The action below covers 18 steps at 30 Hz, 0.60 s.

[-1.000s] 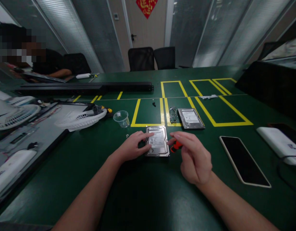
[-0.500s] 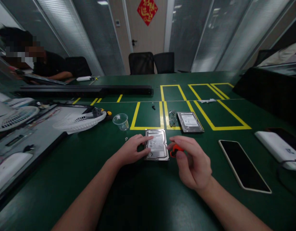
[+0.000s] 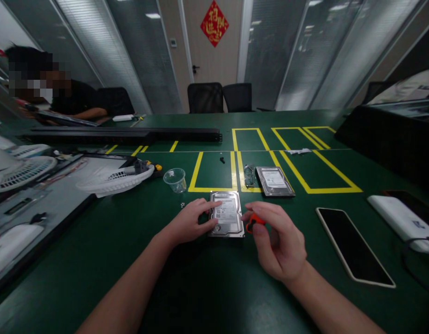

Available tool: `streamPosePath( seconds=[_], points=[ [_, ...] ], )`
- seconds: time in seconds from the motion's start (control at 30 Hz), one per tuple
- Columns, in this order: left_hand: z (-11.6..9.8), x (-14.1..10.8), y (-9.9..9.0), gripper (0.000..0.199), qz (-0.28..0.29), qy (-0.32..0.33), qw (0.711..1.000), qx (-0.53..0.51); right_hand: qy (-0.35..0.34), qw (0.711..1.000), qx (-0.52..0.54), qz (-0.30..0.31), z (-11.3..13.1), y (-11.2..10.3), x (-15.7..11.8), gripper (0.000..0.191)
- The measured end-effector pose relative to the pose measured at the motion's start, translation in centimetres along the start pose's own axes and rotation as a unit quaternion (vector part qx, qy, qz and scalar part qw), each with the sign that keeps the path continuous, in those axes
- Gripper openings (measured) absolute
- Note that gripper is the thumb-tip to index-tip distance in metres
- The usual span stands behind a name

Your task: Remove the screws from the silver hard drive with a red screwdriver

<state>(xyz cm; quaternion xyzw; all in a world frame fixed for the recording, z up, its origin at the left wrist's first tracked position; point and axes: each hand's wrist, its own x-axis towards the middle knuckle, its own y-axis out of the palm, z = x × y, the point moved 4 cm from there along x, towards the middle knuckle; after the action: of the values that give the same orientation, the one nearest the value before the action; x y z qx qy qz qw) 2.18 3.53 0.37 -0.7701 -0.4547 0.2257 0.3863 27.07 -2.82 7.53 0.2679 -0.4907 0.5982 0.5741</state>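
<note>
A silver hard drive point(image 3: 231, 211) with a white label lies flat on the green table in front of me. My left hand point(image 3: 195, 218) holds it at its left side, thumb and forefinger resting on the label. Close by the drive's right edge, my right hand point(image 3: 279, 236) is closed around a small orange-and-black tool point(image 3: 255, 222). The fingers cover most of that tool, so its exact kind cannot be made out. Tiny metal screws point(image 3: 182, 204) lie left of the drive, near a clear plastic cup point(image 3: 175, 181).
A second hard drive point(image 3: 275, 181) lies behind on the right, beside a small clear item point(image 3: 249, 176). At right are a phone point(image 3: 354, 246) and a white power bank point(image 3: 402, 222). Fan parts point(image 3: 117, 180) and a large panel occupy the left. Another person point(image 3: 78, 99) sits far left.
The camera has tilted up slightly, so the scene sits a little lower in view. Both hands keep nearly the same pose at the hard drive.
</note>
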Motion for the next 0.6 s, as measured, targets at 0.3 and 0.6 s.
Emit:
streamPosePath(
  seconds=[0.3, 0.6],
  points=[
    [0.05, 0.1, 0.07, 0.06, -0.002, -0.001, 1.0, 0.006, -0.008, 1.0, -0.009, -0.006, -0.09, 0.12, 0.15, 0.06],
    [0.11, 0.05, 0.16, 0.059, -0.005, 0.005, 1.0, -0.002, 0.01, 1.0, -0.021, 0.019, 0.07, -0.27, -0.08, 0.055]
  ],
)
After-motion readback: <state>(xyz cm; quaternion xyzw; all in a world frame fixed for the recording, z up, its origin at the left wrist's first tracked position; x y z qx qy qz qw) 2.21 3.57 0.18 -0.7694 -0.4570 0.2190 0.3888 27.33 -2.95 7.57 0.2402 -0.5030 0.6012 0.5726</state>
